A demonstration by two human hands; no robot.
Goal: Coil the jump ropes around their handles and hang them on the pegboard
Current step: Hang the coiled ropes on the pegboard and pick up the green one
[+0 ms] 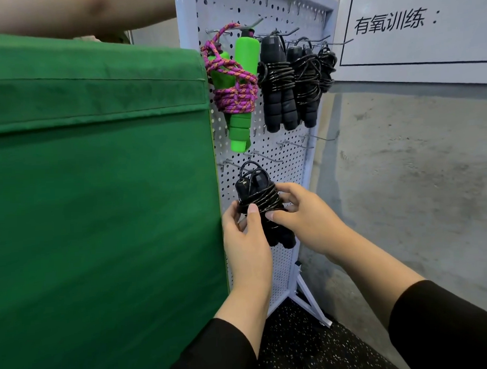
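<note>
Two hands met on one black coiled rope (261,203) in front of the lower pegboard (289,165). Left hand (246,234) gripped the bundle from the left w/ thumb across the coils; right hand (305,218) pinched it from the right, fingers curled round the wraps. Bundle's long axis ran near upright, handle ends down, loop (248,170) sticking up top. That loop sat just below and slightly right of a bare hook (229,163) in the lower row, so the lift prob. needed to go up and a bit left; left hand was the nearer one to that hook. Further up hung four finished bundles: green-handled pink rope (232,81) and three black ones (296,78). Green cloth-covered block (97,190) stood hard against the board's left edge. Behind: grey concrete wall (417,162), white sign (425,23), speckled dark floor (313,348).
</note>
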